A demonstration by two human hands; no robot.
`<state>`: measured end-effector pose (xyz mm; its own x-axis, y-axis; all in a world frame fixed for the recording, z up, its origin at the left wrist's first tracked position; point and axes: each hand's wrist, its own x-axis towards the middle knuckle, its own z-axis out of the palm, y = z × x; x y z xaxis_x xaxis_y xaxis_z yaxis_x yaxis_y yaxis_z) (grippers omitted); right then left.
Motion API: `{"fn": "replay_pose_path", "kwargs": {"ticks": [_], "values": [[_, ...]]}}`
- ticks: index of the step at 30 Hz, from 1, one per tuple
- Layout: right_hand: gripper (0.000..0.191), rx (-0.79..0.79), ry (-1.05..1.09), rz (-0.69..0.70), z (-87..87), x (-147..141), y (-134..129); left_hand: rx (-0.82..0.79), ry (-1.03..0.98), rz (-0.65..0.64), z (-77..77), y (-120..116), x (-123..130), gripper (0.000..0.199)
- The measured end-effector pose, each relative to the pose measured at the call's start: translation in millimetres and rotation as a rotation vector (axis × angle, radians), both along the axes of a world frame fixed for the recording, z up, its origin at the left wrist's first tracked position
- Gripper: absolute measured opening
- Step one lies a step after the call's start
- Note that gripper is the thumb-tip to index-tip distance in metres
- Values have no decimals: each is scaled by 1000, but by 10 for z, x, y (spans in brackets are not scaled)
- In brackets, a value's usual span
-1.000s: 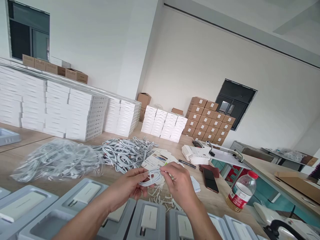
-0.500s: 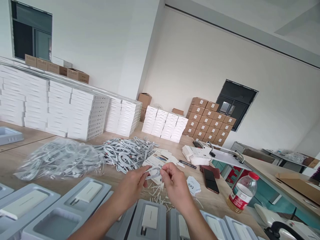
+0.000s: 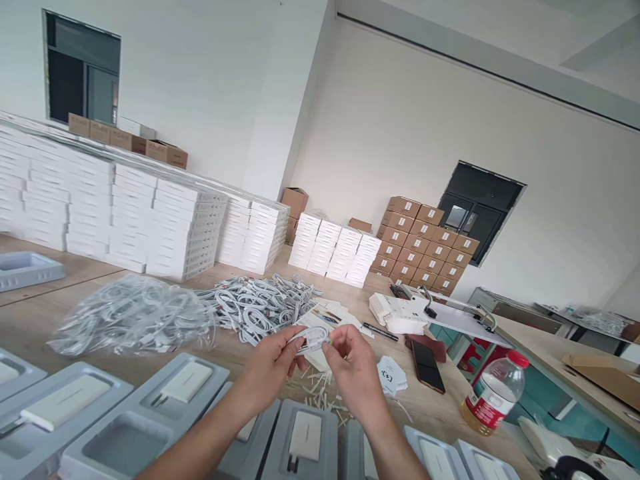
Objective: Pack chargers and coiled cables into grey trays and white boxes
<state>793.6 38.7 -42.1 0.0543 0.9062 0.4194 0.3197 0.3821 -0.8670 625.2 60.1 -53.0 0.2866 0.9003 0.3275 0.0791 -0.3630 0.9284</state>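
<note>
Grey trays (image 3: pixel 125 427) line the near tabletop (image 3: pixel 30 313) edge, leaving a bare strip beyond them. Above that strip, the left hand (image 3: pixel 273 365) and right hand (image 3: pixel 353 367) meet, fingers (image 3: pixel 295 340) of both pinched together on a small coiled white cable (image 3: pixel 313 337). Its long axis runs roughly from 9 to 3 o'clock. Loose white ties (image 3: pixel 320 393) lie just below. At 10 o'clock sit a bagged cable heap (image 3: pixel 135 317) and loose cables (image 3: pixel 260 303); at 3 o'clock, a phone (image 3: pixel 427 367) and bottle (image 3: pixel 493 393) stand near the edge.
</note>
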Motion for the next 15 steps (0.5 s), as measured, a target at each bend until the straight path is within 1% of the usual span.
{"fn": "replay_pose_path", "kwargs": {"ticks": [1, 2, 3, 4, 7, 9, 12, 14, 15], "values": [[22, 33, -34, -45, 18, 34, 0, 8, 14, 3, -2, 4, -8, 42], [28, 48, -50, -61, 38, 69, -3, 20, 34, 2, -2, 4, -16, 42], [35, 47, -56, -42, 60, 102, -9, 34, 56, -5, 2, -2, -22, 42], [36, 34, -67, 11, 82, 130, -16, 45, 76, -17, 9, -13, -26, 41], [21, 0, -110, 188, 135, 187, -34, 56, 115, -75, 43, -63, -23, 39], [18, -19, -116, 236, 159, 212, -46, 17, 135, -138, 65, -93, -15, 42], [20, -60, -75, 216, 197, 303, -125, -65, 89, -241, 82, -107, -20, 49], [23, -94, -45, 183, 215, 440, -259, -65, 29, -280, 87, -95, -35, 55], [26, -110, -44, 159, 213, 532, -355, -47, 17, -278, 91, -83, -42, 56]]}}
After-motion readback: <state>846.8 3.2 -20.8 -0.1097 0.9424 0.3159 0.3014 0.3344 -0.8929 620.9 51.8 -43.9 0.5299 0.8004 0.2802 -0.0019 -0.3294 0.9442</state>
